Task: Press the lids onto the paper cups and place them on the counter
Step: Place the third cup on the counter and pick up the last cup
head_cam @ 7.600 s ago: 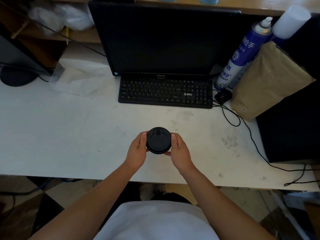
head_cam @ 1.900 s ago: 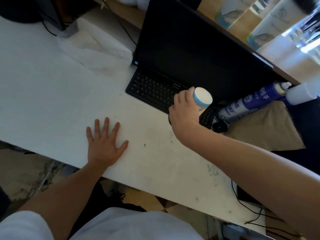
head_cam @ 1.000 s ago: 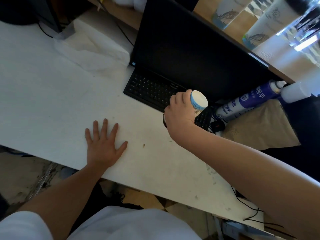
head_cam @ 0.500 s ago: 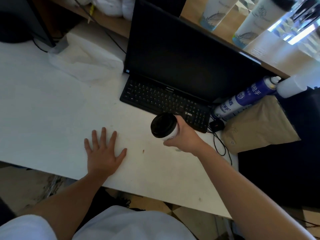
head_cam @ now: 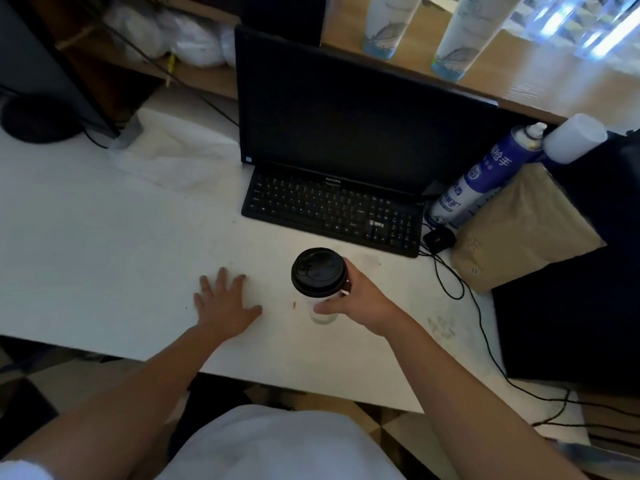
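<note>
A white paper cup [head_cam: 322,308] with a round black lid [head_cam: 319,271] pressed on stands upright at the middle of the white desk [head_cam: 86,244]. My right hand [head_cam: 360,301] is wrapped around its right side, fingers curled over the cup wall. My left hand [head_cam: 225,303] lies flat on the desk just left of the cup, palm down, fingers spread, holding nothing. Two more tall white cups with blue print, one [head_cam: 389,24] left of the other [head_cam: 465,36], stand on the raised wooden counter [head_cam: 540,81] behind the monitor; their tops are out of view.
A black monitor [head_cam: 346,112] and keyboard [head_cam: 332,209] sit behind the cup. A blue spray can [head_cam: 485,174], a brown paper bag [head_cam: 519,226], a black mouse [head_cam: 438,239] and cables [head_cam: 485,327] crowd the right. A crumpled white plastic bag [head_cam: 176,154] lies at the left.
My right hand turned the cup from bottom-up to lid-up and brought it from near the keyboard down toward me on the desk. My left hand stayed flat on the desk.
</note>
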